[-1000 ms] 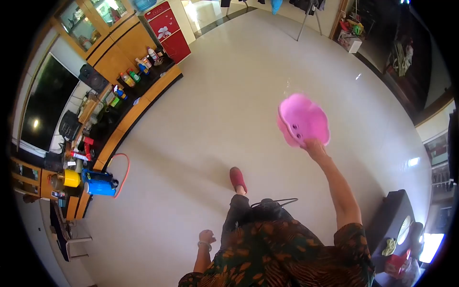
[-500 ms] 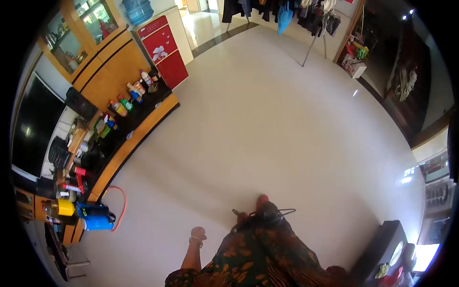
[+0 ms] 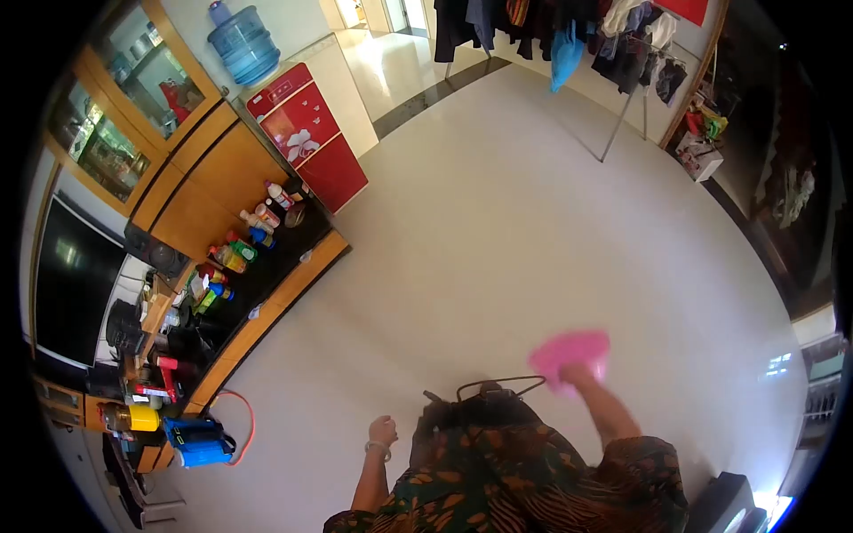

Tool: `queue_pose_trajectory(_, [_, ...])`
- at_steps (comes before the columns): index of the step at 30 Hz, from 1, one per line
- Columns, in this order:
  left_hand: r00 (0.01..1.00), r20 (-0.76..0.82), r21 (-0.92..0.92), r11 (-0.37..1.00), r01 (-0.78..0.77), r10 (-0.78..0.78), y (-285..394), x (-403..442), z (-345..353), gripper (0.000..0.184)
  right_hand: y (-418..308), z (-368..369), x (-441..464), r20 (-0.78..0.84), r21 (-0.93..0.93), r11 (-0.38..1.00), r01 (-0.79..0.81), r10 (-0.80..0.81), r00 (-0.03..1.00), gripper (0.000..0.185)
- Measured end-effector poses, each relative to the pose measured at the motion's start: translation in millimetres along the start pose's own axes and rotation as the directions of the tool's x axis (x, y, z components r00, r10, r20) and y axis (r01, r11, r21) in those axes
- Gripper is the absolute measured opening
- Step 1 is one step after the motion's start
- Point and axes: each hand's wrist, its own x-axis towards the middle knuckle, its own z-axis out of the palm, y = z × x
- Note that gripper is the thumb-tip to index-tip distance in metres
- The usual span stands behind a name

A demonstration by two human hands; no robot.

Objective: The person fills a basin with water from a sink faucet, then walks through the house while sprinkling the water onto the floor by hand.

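Note:
My right hand (image 3: pixel 573 373) is stretched forward over the floor, its fingers closed on a flat, pink, plastic-looking thing (image 3: pixel 582 348). Motion blurs this thing, and its exact kind cannot be made out. At my other side, my left hand (image 3: pixel 384 431) hangs low with its fingers curled in and nothing visible in them. A bracelet (image 3: pixel 378 449) circles that wrist. A dark cord loop (image 3: pixel 498 382) shows at the front of my body, between the two hands.
Along the left runs a low cabinet (image 3: pixel 271 298) with several bottles on it. A blue tank-like container (image 3: pixel 203 444) with an orange hose stands beside it. A red water dispenser (image 3: pixel 306 142) is at the back left, a clothes rack (image 3: pixel 622 124) at the back right.
My right arm has come into view, holding the pink thing out in front. My left hand has shifted slightly right in view. The room appears nearer and lower in the picture.

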Motion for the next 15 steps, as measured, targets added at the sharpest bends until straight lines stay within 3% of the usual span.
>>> queue_pose_trajectory(1, [0.981, 0.093, -0.279, 0.941, 0.192, -0.173, 23, -3, -23, 0.033, -19, -62, 40, -0.247, 0.037, 0.995, 0.095, -0.083, 0.965, 0.018])
queue_pose_trajectory(2, [0.927, 0.223, -0.514, 0.772, 0.375, -0.302, 47, 7, -43, 0.033, -35, -128, 86, -0.238, -0.27, 0.93, 0.248, -0.314, 0.919, 0.017])
queue_pose_trajectory(3, [0.98, 0.183, -0.24, 0.963, 0.121, -0.077, 27, 29, -33, 0.03, -73, -194, 91, -0.575, -0.476, 0.826, 0.303, -0.553, 0.603, 0.013])
queue_pose_trajectory(4, [0.98, 0.132, 0.07, 0.984, -0.161, 0.151, 8, 50, -24, 0.027, -106, -263, 100, -0.453, -0.453, 0.825, 0.337, -0.539, 0.71, 0.011])
queue_pose_trajectory(5, [0.889, 0.314, 0.492, 0.743, -0.454, 0.334, 11, 72, -30, 0.024, -138, -320, 101, -0.538, -0.466, 0.802, 0.374, -0.592, 0.599, 0.011])
queue_pose_trajectory(7, [0.875, 0.405, 0.536, 0.707, -0.462, 0.265, 16, 110, -29, 0.021, -166, -380, 149, -0.613, -0.467, 0.734, 0.492, -0.67, 0.418, 0.01])
queue_pose_trajectory(9, [0.851, 0.494, 0.57, 0.672, -0.473, 0.18, 25, 148, -40, 0.019, -185, -410, 183, -0.606, -0.485, 0.75, 0.451, -0.66, 0.445, 0.01])
queue_pose_trajectory(10, [0.879, 0.453, 0.523, 0.753, -0.398, 0.15, 33, 176, -47, 0.016, -196, -429, 204, -0.602, -0.514, 0.757, 0.404, -0.654, 0.458, 0.01])
queue_pose_trajectory(11, [0.892, 0.43, 0.493, 0.791, -0.364, 0.142, 44, 211, -65, 0.015, -198, -429, 228, -0.635, -0.174, 0.886, 0.43, -0.434, 0.639, 0.013])
queue_pose_trajectory(12, [0.904, 0.406, 0.459, 0.825, -0.329, 0.134, 55, 247, -82, 0.015, -188, -421, 263, -0.586, 0.171, 0.912, 0.372, -0.21, 0.783, 0.016])
queue_pose_trajectory(13, [0.899, 0.426, 0.417, 0.859, -0.296, 0.103, 75, 278, -102, 0.017, -155, -394, 304, -0.557, -0.295, 0.9, 0.321, -0.436, 0.707, 0.02])
queue_pose_trajectory(14, [0.887, 0.458, 0.371, 0.895, -0.249, 0.057, 99, 292, -123, 0.02, -156, -389, 297, -0.628, -0.019, 0.92, 0.392, -0.316, 0.711, 0.03])
queue_pose_trajectory(15, [0.92, 0.377, -0.236, 0.949, 0.208, -0.108, 124, 312, -146, 0.023, -95, -329, 361, -0.378, -0.135, 0.975, 0.176, -0.215, 0.901, 0.041])
